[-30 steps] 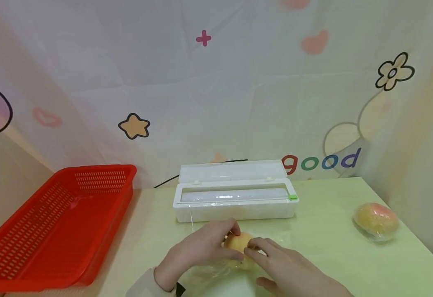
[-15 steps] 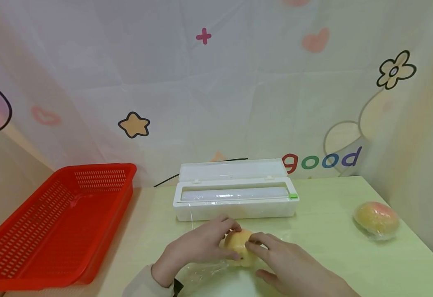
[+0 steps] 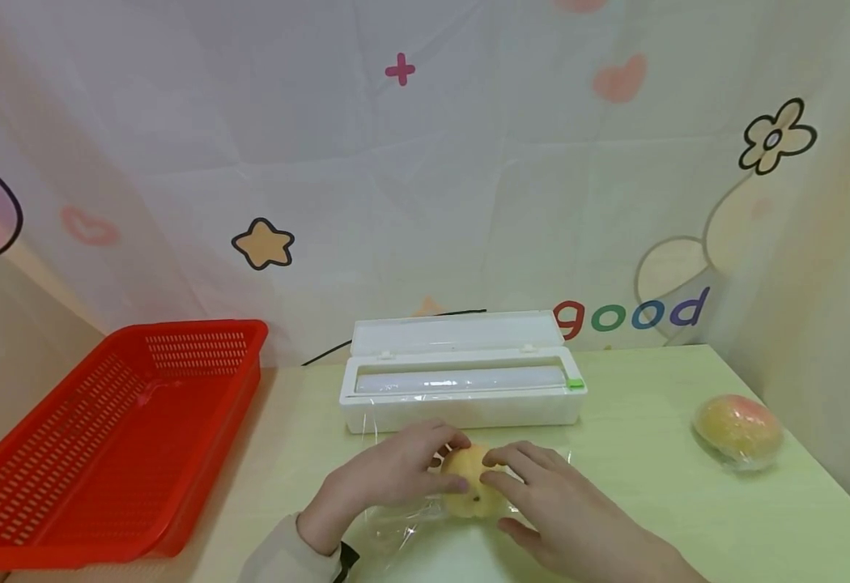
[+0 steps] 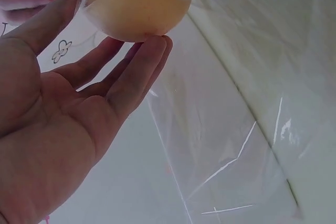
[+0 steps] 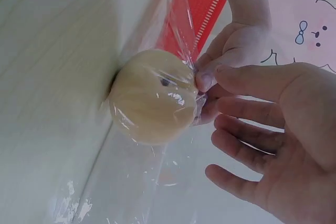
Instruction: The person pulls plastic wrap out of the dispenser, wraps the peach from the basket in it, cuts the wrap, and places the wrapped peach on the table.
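Observation:
A pale yellow round fruit (image 3: 467,465) with a dark stem spot rests on the table under clear plastic film (image 3: 396,530). My left hand (image 3: 399,470) holds it from the left, thumb on the near side and fingers on the far side; the left wrist view shows the fingertips against the fruit (image 4: 142,14). My right hand (image 3: 567,506) is at its right with fingers loosely bent. In the right wrist view a gap shows between my right fingers and the fruit (image 5: 149,98), while my left thumb presses the gathered film.
Behind the hands stands a white film dispenser (image 3: 461,415), lid up, with a roll (image 3: 461,380) inside. A red perforated basket (image 3: 210,453) is at the left. A film-wrapped yellow-red fruit (image 3: 738,433) lies near the table's right edge.
The fruit has tilted so its stem spot now shows toward me. My right fingers have spread slightly and lifted off it; the left hand has stayed nearly in place.

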A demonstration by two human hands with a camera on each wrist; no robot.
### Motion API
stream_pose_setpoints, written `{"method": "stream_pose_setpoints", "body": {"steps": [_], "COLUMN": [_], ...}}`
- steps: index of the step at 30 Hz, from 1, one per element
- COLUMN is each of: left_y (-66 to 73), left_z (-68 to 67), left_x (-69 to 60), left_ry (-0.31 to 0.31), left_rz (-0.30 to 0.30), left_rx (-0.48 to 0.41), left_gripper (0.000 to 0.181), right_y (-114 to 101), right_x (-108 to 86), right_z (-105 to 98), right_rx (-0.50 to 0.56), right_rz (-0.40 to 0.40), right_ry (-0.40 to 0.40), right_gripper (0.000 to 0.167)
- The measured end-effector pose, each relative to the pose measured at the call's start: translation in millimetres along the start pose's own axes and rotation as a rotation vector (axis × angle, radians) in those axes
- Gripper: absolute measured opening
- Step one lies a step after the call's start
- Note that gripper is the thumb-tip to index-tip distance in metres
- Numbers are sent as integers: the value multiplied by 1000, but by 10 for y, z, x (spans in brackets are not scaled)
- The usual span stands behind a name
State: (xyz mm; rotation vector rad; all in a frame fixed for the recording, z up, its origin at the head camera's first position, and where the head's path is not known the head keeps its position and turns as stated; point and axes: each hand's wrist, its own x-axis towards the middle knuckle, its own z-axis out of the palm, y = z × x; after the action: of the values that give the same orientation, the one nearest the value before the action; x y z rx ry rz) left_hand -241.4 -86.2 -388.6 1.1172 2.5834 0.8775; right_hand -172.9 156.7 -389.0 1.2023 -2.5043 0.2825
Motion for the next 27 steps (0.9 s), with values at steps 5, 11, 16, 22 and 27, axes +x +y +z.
{"method": "stream_pose_setpoints", "body": {"steps": [5, 11, 16, 22, 27], "left_y": [-13, -28, -19, 52, 77], "left_z": [-18, -37, -66, -75, -110], "left_x": [-1, -19, -50, -92, -132], "left_ry": [-8, -21, -1, 49, 19], "left_rz": [-5, 9, 2, -29, -69], "left_rx": [-18, -75, -36, 45, 91], "left_gripper": [41, 44, 47, 50, 48], "right_y": [-23, -26, 14, 83, 114], "right_x": [17, 47, 79, 113, 158], "right_z": [18, 18, 56, 105, 109], "right_rx": [-20, 49, 76, 92, 78], "right_rz": [-44, 61, 56, 39, 64], "right_ry": [-29, -161, -103, -33, -48], "right_gripper": [50, 52, 51, 52, 55]}}
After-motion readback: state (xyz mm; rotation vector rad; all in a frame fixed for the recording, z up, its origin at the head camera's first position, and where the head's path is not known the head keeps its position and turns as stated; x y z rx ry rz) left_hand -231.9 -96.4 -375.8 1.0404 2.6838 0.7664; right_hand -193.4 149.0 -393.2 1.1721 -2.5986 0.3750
